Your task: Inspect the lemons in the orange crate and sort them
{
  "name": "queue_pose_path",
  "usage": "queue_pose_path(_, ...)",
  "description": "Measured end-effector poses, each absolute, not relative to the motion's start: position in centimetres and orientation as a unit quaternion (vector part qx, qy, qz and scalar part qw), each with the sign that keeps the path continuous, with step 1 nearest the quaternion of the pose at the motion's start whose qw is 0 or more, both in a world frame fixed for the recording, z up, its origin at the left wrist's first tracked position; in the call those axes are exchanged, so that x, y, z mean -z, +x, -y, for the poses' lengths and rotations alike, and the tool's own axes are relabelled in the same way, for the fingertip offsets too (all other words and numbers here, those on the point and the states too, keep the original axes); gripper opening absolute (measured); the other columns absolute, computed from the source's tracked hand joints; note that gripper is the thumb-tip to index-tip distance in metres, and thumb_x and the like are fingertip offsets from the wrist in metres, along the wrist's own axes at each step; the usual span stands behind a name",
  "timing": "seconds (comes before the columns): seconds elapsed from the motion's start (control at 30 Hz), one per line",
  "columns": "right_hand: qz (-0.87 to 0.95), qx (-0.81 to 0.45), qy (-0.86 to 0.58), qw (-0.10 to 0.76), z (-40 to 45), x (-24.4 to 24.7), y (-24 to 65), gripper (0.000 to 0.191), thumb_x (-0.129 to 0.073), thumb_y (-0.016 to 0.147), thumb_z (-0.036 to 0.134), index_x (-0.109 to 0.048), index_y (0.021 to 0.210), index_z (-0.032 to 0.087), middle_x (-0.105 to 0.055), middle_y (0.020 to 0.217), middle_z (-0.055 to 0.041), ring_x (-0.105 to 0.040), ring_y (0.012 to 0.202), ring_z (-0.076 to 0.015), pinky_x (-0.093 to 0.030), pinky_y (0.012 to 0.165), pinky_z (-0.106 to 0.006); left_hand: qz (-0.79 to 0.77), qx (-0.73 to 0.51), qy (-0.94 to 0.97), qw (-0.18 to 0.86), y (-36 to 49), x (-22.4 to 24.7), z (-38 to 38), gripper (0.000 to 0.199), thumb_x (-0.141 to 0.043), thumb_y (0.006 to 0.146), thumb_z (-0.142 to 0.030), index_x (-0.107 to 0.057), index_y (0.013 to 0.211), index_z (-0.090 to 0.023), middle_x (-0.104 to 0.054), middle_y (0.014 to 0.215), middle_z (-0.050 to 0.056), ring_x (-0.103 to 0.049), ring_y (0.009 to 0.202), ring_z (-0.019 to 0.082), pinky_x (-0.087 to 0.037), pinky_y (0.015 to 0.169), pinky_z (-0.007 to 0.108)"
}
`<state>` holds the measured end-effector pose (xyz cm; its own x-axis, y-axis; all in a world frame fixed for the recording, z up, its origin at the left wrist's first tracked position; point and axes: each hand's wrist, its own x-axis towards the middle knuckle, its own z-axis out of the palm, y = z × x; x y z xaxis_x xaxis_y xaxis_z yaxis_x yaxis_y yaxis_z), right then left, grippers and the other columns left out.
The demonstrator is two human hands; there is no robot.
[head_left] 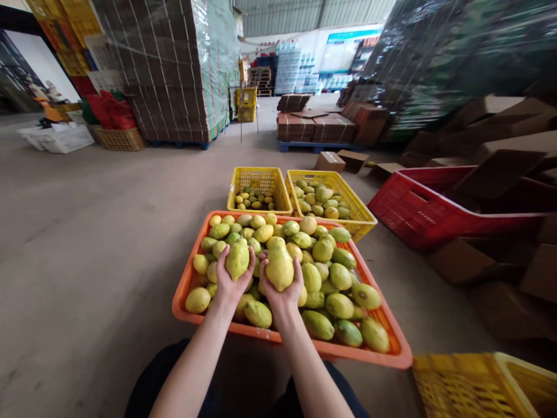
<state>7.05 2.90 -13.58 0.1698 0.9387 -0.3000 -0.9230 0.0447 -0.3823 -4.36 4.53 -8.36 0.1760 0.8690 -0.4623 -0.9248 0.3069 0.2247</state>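
Note:
My left hand (228, 284) cups a yellow-green papaya (238, 259) from below, its fingers curled round the sides. In my right hand (282, 293) rests a larger, yellower papaya (279, 267) with a narrowed upper end. Both fruits are held side by side, a small gap apart, above a wide orange crate (243, 329). Many green and yellow papayas (340, 306) fill that crate in a loose pile, partly hidden by my hands and wrists.
Beyond it stand a yellow crate (260, 169) with smaller fruits and another yellow crate (365, 212) holding more papayas. To the right are a red crate (418, 203) and cardboard boxes (474, 258). A yellow crate (452, 383) sits at the lower right. Wrapped stacks (161, 69) rise behind.

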Motion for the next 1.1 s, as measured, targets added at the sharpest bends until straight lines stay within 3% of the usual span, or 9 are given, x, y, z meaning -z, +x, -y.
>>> queue_pose_path(0.1,0.024,-0.646,-0.262,0.717,-3.1,13.7,7.4,0.039,-0.074,0.077,0.059,-0.072,0.102,0.029,-0.078,0.091,-0.0034,-0.074,0.088,-0.0249,-0.070,0.080,-0.043,-0.247,-0.569,-0.034,0.784,-4.4,8.3,-4.4,0.032,-0.041,0.107,-0.037,-0.070,0.098,-0.026,-0.075,0.083,0.004,-0.070,0.070,0.016,-0.063,0.063,0.025)
queue_pose_path(0.17,0.023,-0.633,-0.288,0.718,-3.3,13.6,7.4,0.037,-0.075,0.075,0.058,-0.071,0.100,0.030,-0.076,0.087,-0.0031,-0.074,0.084,-0.0270,-0.069,0.076,-0.046,-0.250,-0.573,-0.015,0.781,-4.5,8.5,-4.5,0.034,-0.038,0.106,-0.030,-0.071,0.102,-0.026,-0.077,0.089,0.005,-0.070,0.068,0.015,-0.059,0.058,0.023)
queue_pose_path(0.27,0.029,-0.621,-0.318,0.716,-3.6,13.1,7.2,0.032,-0.080,0.074,0.051,-0.069,0.098,0.032,-0.076,0.085,-0.0012,-0.075,0.086,-0.0277,-0.069,0.073,-0.046,-0.256,-0.579,0.005,0.774,-4.6,8.8,-4.9,0.035,-0.039,0.104,-0.019,-0.071,0.114,-0.026,-0.080,0.103,0.005,-0.075,0.080,0.015,-0.062,0.066,0.022)
queue_pose_path(0.4,0.057,-0.649,-0.315,0.690,-3.7,12.6,6.9,0.033,-0.082,0.077,0.051,-0.070,0.100,0.032,-0.077,0.083,-0.0010,-0.077,0.084,-0.0291,-0.069,0.069,-0.047,-0.259,-0.585,0.024,0.768,-4.9,8.7,-5.1,0.035,-0.045,0.104,-0.020,-0.067,0.129,-0.030,-0.080,0.108,0.005,-0.079,0.096,0.019,-0.067,0.081,0.031)
queue_pose_path(0.53,0.001,-0.645,-0.310,0.698,-3.5,12.9,7.4,0.038,-0.076,0.081,0.062,-0.071,0.097,0.028,-0.080,0.085,-0.0021,-0.078,0.080,-0.0257,-0.069,0.069,-0.043,-0.254,-0.599,-0.032,0.758,-5.2,8.2,-5.0,0.024,-0.052,0.106,-0.033,-0.068,0.123,-0.025,-0.079,0.105,0.006,-0.078,0.096,0.018,-0.068,0.084,0.031)
queue_pose_path(0.7,0.020,-0.663,-0.317,0.678,-3.4,13.5,8.0,0.035,-0.077,0.080,0.058,-0.071,0.092,0.026,-0.077,0.078,-0.0012,-0.075,0.071,-0.0208,-0.067,0.063,-0.034,-0.310,-0.602,-0.029,0.735,-5.3,7.8,-5.0,0.026,-0.054,0.108,-0.041,-0.069,0.113,-0.019,-0.074,0.101,0.005,-0.073,0.090,0.015,-0.065,0.075,0.025)
queue_pose_path(0.87,0.023,-0.663,-0.340,0.667,-3.5,12.9,7.2,0.030,-0.072,0.082,0.056,-0.070,0.088,0.027,-0.077,0.073,-0.0015,-0.071,0.062,-0.0216,-0.061,0.049,-0.033,-0.339,-0.566,0.000,0.751,-5.1,7.9,-4.9,0.030,-0.052,0.108,-0.044,-0.069,0.104,-0.020,-0.075,0.097,0.007,-0.076,0.108,0.025,-0.068,0.086,0.035)
queue_pose_path(0.97,0.037,-0.679,-0.340,0.650,-3.3,12.3,7.3,0.039,-0.071,0.082,0.063,-0.072,0.093,0.025,-0.079,0.078,-0.0040,-0.074,0.067,-0.0232,-0.054,0.041,-0.028,-0.345,-0.562,0.028,0.751,-5.2,8.1,-4.9,0.027,-0.053,0.106,-0.044,-0.069,0.102,-0.021,-0.076,0.100,0.009,-0.076,0.115,0.029,-0.068,0.091,0.044)
queue_pose_path(1.1,0.096,-0.699,-0.307,0.639,-3.1,11.8,8.2,0.049,-0.076,0.080,0.063,-0.071,0.104,0.021,-0.081,0.091,-0.0079,-0.078,0.079,-0.0278,-0.061,0.050,-0.034,-0.333,-0.569,0.075,0.748,-5.5,8.2,-5.2,0.025,-0.061,0.099,-0.041,-0.070,0.115,-0.024,-0.078,0.108,0.011,-0.076,0.117,0.033,-0.069,0.090,0.049)
